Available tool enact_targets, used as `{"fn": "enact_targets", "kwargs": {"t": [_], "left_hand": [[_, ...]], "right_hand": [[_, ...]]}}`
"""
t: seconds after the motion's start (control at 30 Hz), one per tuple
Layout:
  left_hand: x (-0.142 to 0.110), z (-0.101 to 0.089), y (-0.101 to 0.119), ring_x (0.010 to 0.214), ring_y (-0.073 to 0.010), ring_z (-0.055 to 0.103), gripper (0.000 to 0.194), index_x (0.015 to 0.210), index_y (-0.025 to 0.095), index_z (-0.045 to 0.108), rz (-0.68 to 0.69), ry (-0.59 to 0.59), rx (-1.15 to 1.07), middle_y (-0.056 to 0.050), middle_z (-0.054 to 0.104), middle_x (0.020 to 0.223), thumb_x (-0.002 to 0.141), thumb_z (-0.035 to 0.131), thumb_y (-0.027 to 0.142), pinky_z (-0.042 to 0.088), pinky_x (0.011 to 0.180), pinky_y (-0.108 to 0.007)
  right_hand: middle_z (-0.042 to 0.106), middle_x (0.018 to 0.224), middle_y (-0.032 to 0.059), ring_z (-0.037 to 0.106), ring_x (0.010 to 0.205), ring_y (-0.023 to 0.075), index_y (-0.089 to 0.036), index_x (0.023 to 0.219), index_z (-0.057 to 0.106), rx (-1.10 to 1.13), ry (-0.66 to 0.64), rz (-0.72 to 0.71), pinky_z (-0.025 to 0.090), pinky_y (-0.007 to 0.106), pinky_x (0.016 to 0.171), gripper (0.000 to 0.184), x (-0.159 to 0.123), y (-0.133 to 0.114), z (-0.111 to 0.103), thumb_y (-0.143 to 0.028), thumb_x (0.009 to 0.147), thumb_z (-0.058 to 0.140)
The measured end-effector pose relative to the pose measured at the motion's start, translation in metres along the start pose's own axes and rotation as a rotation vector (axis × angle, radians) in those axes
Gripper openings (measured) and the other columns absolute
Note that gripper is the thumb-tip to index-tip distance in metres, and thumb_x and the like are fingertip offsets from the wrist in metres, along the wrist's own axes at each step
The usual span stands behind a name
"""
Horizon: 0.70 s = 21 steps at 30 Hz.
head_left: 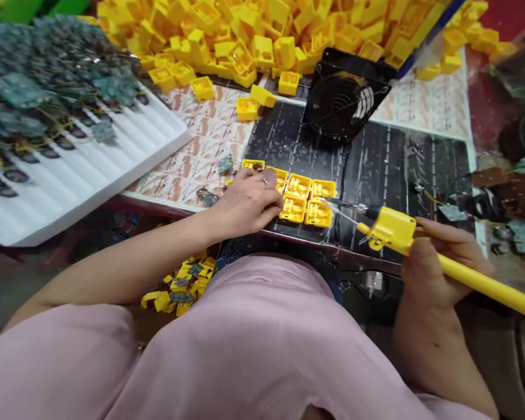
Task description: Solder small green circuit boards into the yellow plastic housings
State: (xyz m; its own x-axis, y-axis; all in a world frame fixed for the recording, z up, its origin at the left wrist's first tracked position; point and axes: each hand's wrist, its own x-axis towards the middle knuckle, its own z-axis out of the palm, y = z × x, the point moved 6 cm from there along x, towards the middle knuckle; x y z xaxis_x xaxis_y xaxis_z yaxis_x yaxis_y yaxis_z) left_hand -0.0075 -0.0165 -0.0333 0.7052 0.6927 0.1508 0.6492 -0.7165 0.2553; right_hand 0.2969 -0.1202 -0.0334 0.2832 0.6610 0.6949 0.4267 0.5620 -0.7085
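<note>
My right hand [437, 256] is closed around a yellow soldering iron [394, 230], its metal tip pointing left at a cluster of several yellow plastic housings [308, 201] on the black mat [376, 163]. My left hand [249, 201] rests on the left side of that cluster, fingers curled over the housings and steadying them. A ring shows on one finger.
A big heap of yellow housings [266, 35] fills the back. A black fan [343, 96] stands behind the mat. White foam tray [70, 175] with green circuit boards [48, 76] lies left. Finished yellow pieces [181, 286] sit below the table edge. Wires and parts [507, 227] clutter the right.
</note>
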Motion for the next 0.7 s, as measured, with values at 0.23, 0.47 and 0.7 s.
{"fn": "enact_targets", "kwargs": {"t": [0.23, 0.47, 0.7], "left_hand": [[0.009, 0.001, 0.008, 0.09, -0.0224, 0.067, 0.034, 0.086, 0.02, 0.079, 0.04, -0.022, 0.111, -0.004, 0.074, 0.082, 0.102, 0.049, 0.025, 0.043, 0.1, -0.044], [0.019, -0.001, 0.016, 0.097, -0.025, 0.068, 0.039, 0.08, 0.02, 0.075, 0.077, -0.155, 0.272, -0.005, 0.076, 0.086, 0.104, 0.045, 0.025, 0.045, 0.097, -0.044], [0.031, -0.002, 0.021, 0.091, -0.026, 0.066, 0.035, 0.075, 0.018, 0.07, 0.046, -0.298, 0.286, -0.007, 0.069, 0.078, 0.101, 0.048, 0.024, 0.045, 0.083, -0.038]], "right_hand": [[0.085, 0.094, 0.0036, 0.081, 0.069, 0.0212, -0.028, 0.131, 0.078, -0.042, -0.348, -0.163, 0.068, 0.026, 0.059, 0.049, 0.002, -0.031, 0.034, -0.019, 0.084, 0.091], [0.079, 0.077, -0.0003, 0.076, 0.061, 0.0209, -0.027, 0.106, 0.076, 0.012, -0.473, -0.248, 0.063, 0.027, 0.047, 0.028, 0.008, -0.04, 0.056, -0.013, 0.085, 0.087], [0.075, 0.071, 0.0008, 0.073, 0.056, 0.0151, -0.022, 0.093, 0.069, 0.03, -0.591, -0.351, 0.061, 0.019, 0.05, 0.016, 0.019, -0.049, 0.069, -0.014, 0.091, 0.083]]}}
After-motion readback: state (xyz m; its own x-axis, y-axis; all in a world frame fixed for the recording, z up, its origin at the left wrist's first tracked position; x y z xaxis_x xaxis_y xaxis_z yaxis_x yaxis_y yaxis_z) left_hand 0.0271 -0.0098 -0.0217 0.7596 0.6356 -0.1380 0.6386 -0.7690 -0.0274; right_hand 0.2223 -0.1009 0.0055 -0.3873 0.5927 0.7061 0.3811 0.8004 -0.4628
